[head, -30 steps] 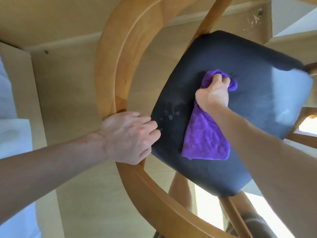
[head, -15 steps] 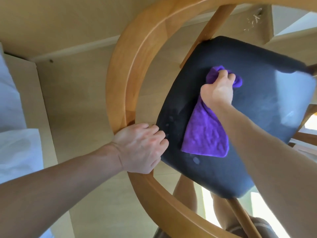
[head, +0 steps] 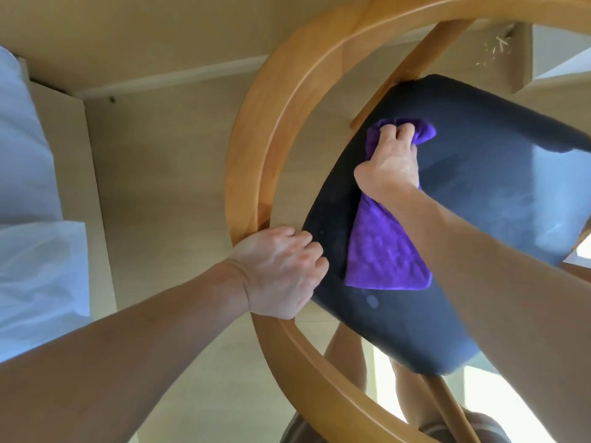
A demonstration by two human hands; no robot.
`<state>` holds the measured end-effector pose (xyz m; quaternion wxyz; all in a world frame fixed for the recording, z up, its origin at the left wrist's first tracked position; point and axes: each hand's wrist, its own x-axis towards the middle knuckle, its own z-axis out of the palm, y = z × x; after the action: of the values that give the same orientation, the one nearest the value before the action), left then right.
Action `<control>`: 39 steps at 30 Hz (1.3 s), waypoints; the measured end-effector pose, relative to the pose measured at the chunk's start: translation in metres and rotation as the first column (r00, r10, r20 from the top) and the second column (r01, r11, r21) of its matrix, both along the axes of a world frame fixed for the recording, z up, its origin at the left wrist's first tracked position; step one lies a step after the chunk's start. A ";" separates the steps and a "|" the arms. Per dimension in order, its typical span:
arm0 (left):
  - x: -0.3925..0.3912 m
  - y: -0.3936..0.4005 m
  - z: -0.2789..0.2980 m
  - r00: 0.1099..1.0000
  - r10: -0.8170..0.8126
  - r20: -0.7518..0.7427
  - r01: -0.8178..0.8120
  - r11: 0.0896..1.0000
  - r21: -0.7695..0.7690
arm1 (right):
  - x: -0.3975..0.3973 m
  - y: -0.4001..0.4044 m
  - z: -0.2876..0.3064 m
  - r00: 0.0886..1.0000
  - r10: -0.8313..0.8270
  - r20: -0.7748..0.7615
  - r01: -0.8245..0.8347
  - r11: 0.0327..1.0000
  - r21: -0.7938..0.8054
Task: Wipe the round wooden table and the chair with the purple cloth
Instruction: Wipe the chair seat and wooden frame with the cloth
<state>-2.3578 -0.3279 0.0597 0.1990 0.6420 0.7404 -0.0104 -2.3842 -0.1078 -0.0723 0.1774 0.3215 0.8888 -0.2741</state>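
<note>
Just one purple cloth (head: 383,251) shows, soft and nubbly, lying on the dark seat (head: 479,193) of one chair (head: 256,148) near the seat's left edge. Its far end is bunched under the right hand (head: 391,161), whose fingers clench it; the rest trails flat beneath that wrist. Beside it, the left hand (head: 278,270) grips the chair's curved wooden rail.

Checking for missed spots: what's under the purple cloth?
The purple cloth lies on the dark chair seat, pressed by the right hand. The seat beneath it is covered, so unseen.
</note>
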 end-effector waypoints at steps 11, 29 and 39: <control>0.002 0.002 0.006 0.998 -0.028 -0.063 0.025 0.999 -0.047 | 0.058 -0.084 0.010 0.623 0.779 0.074 -0.770 0.627 -0.116; 0.003 0.003 0.007 0.998 0.007 -0.063 -0.013 0.996 -0.086 | 0.044 -0.113 -0.005 0.625 0.754 0.203 -0.708 0.657 -0.258; 0.000 0.000 0.006 0.999 0.012 -0.043 -0.013 0.999 -0.029 | -0.054 0.012 -0.003 0.929 0.320 0.185 -0.349 0.923 0.160</control>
<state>-2.3578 -0.3277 0.0656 0.1925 0.6341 0.7481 -0.0337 -2.4378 -0.0959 -0.0750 0.2588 0.2005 0.9362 -0.1275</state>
